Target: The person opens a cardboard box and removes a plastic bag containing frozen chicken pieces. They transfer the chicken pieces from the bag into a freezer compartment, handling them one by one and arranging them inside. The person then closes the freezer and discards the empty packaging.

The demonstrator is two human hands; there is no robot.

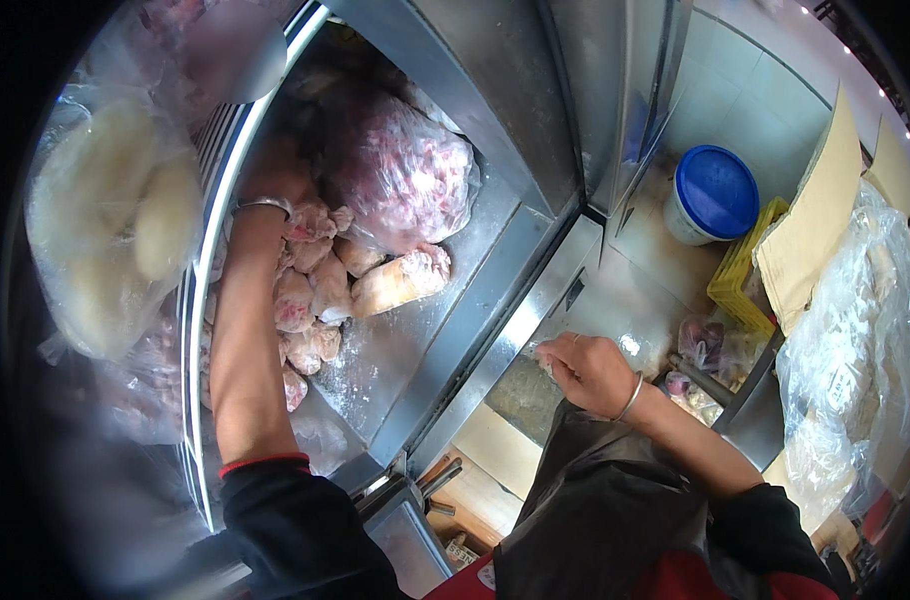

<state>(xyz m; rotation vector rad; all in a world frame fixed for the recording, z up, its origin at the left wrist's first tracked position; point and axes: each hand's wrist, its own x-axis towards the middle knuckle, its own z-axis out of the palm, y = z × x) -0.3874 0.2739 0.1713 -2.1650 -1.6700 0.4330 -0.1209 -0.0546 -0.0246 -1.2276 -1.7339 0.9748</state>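
Note:
My left hand [278, 176] reaches under a wire shelf into a steel freezer, in shadow among frozen meat pieces; its fingers are hidden. Frosty chunks of meat [293, 300] lie beside and below its wrist. To its right is a clear plastic bag of frozen red meat [406, 172], and a thicker pale piece of frozen meat [402, 281] rests on the frosted metal floor. My right hand [586, 371] hangs outside the freezer, near its steel edge, fingers curled; whether anything is between them cannot be made out.
The white wire shelf [192, 322] holds bagged pale food [98, 225]. The steel door frame [500, 337] runs diagonally. On the right stand a blue-lidded bucket [717, 191], a yellow plastic crate [732, 281] and an open cardboard box [815, 217] with a large plastic bag [849, 360].

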